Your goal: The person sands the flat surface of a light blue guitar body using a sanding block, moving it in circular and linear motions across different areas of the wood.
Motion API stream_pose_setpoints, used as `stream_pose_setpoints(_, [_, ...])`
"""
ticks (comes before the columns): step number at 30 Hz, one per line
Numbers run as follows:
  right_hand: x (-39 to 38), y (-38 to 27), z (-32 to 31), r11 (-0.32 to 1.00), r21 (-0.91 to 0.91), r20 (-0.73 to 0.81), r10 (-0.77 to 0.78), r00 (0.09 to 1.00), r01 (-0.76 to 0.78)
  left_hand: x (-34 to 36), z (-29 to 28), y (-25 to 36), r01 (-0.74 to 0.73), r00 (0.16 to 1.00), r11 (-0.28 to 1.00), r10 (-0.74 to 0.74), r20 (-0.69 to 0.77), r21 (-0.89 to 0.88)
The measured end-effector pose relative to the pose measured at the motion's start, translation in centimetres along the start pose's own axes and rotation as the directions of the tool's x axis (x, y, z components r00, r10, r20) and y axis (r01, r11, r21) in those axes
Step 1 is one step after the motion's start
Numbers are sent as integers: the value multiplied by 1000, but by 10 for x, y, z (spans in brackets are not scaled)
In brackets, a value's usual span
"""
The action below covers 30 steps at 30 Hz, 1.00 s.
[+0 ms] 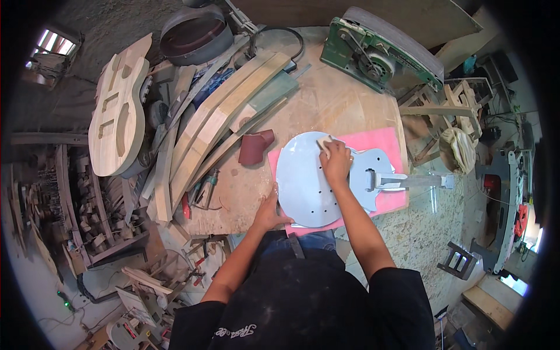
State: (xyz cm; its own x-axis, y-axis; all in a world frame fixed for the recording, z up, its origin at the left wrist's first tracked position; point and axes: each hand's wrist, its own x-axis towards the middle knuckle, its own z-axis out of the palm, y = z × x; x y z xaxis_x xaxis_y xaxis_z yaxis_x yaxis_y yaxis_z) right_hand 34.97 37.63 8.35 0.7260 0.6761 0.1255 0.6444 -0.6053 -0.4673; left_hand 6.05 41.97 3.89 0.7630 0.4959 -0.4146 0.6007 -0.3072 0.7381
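Note:
A pale blue-grey electric guitar (297, 166) with several dark holes and an attached neck (420, 182) lies on a pink sheet (389, 146) on the wooden bench. My right hand (335, 163) is closed on a small light sanding block (324, 142), pressed against the guitar's top. My left hand (269, 207) grips the left lower edge of the guitar body, thumb toward me. Just left of the guitar is a curled piece of dark red sandpaper (254, 149).
Long curved boards (204, 122), an unpainted guitar body (114, 116) and hand tools (207, 192) crowd the bench's left. A green belt sander (376, 52) stands at the back. Wooden stands (464, 111) are beyond the right edge, and wood offcuts (99, 227) are piled at left.

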Motion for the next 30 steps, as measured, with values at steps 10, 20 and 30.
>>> stream_pose_setpoints(10, [-49, -30, 22, 984, 17, 217, -176, 960, 177, -1, -4, -5, 5, 1000, 1000, -5, 1, 0])
stream_pose_setpoints(20, [-110, -52, 28, 941, 106, 210, -337, 918, 321, 0, -7, 3, 24, 998, 999, -23, 54, -24])
stream_pose_setpoints(30, [-62, -37, 36, 998, -53, 144, -10, 990, 18, 6, -3, 5, -20, 1000, 999, 19, 2, 47])
